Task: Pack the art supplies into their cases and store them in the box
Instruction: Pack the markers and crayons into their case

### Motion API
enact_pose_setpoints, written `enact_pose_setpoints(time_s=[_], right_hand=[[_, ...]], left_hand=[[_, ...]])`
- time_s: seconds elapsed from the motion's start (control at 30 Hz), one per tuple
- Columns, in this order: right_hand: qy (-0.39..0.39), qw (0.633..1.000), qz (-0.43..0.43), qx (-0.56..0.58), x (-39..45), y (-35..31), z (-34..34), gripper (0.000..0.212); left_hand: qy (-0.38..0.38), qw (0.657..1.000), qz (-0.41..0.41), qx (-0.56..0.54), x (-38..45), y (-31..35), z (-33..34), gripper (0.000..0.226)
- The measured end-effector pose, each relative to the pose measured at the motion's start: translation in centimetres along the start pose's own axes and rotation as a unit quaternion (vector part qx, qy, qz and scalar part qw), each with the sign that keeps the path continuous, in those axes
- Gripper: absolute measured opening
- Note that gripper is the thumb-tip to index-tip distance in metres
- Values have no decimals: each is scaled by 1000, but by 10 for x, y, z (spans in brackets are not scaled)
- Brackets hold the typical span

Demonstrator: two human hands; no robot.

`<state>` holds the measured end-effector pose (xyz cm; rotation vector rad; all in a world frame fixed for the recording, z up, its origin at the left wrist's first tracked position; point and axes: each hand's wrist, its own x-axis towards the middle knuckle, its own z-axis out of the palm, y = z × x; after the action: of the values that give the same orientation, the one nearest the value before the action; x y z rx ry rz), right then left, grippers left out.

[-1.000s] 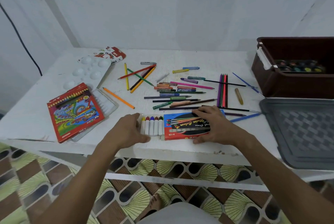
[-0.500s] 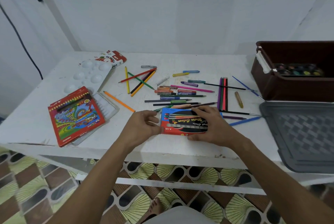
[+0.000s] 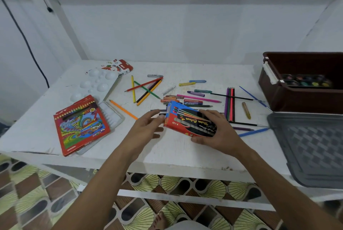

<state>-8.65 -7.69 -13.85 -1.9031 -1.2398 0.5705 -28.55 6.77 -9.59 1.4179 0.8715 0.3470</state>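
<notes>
A red and blue watercolour box point(image 3: 187, 120) is tilted up off the white table point(image 3: 185, 148), gripped along its right side by my right hand point(image 3: 220, 133). My left hand point(image 3: 148, 127) sits just left of the box's end flap, fingers spread, its fingertips at the flap. Loose coloured pencils point(image 3: 146, 90), crayons point(image 3: 185, 99) and thin brushes point(image 3: 241, 98) lie scattered behind the box. A red colour pencil case point(image 3: 79, 124) lies at the left. The brown storage box point(image 3: 304, 92) stands at the right with a paint palette point(image 3: 306, 81) inside.
A white mixing palette point(image 3: 94, 85) and an oil pastel box point(image 3: 118, 68) lie at the back left. A clear plastic tray point(image 3: 113, 114) pokes out under the pencil case. The grey lid point(image 3: 311, 146) lies at the front right. A wall runs behind the table.
The row of paint tubes that stuck out left of the box has gone inside it. My right hand has lifted and tilted the box; my left hand has moved to its end flap.
</notes>
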Motion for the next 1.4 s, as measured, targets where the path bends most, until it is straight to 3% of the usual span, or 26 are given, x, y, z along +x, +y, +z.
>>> enact_pose_setpoints(time_s=[0.23, 0.4, 0.5, 0.6, 0.67, 0.77, 0.93, 1.03, 1.13, 1.3, 1.4], right_hand=[[-18, 995, -26, 93, 2, -6, -4, 89], [-40, 984, -24, 173, 1, -6, -2, 87], [-46, 979, -25, 196, 1, -8, 1, 88], [-42, 983, -31, 179, 1, -10, 2, 90], [-32, 987, -34, 154, 1, -12, 2, 92], [-17, 989, -40, 139, 3, -15, 3, 94], [-27, 988, -44, 144, 5, -17, 4, 91], [-25, 989, -42, 142, 6, -19, 6, 91], [-21, 990, -38, 133, 7, -19, 6, 91], [-29, 989, -29, 141, 8, -12, 6, 92], [-36, 985, -34, 164, 8, -12, 6, 89]], left_hand=[[-95, 986, 54, -126, -4, 18, -4, 42], [-122, 954, -10, -273, -3, 22, -1, 46], [-147, 931, -18, -333, -3, 22, 2, 60], [-114, 957, -10, -265, -5, 29, 6, 43], [-75, 987, 22, -138, -8, 37, 8, 29], [-67, 995, 77, 0, -7, 48, 4, 26], [-148, 987, -19, -57, 3, 60, -3, 28], [-114, 990, -63, -63, 5, 55, 6, 19], [-104, 991, -76, -36, 4, 52, 10, 26], [-52, 997, -23, 55, 10, 59, -2, 22], [-65, 996, -60, 1, 11, 62, 0, 17]])
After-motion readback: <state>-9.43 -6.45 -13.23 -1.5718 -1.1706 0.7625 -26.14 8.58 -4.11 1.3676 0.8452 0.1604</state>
